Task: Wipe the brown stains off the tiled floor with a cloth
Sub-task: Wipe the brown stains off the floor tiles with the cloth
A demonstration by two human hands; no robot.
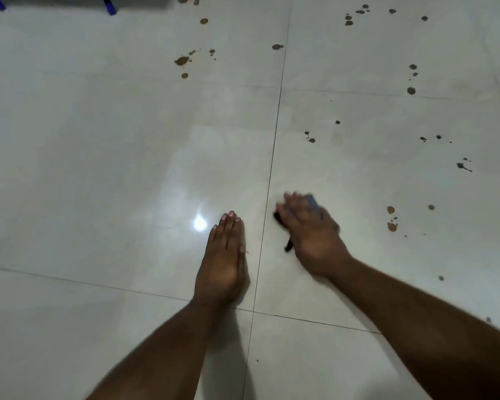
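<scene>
In the head view we see a glossy pale tiled floor (98, 168) with thin dark joint lines between the tiles. The left hand (223, 258) lies flat on the floor, palm down, just left of the long joint line; its fingers (228, 223) are straight and held together. The right hand (309, 226) is blurred and lies on the tile just right of that line. It presses on a dark cloth (287, 245), of which only small parts show at the left of the hand and near the fingers. We cannot tell if these fingers are curled round the cloth or only lie on it. Brown stains (391, 226) are on the floor just right of the right hand. More spots (182, 60) are scattered toward the far edge of the floor, and others lie toward its right side.
</scene>
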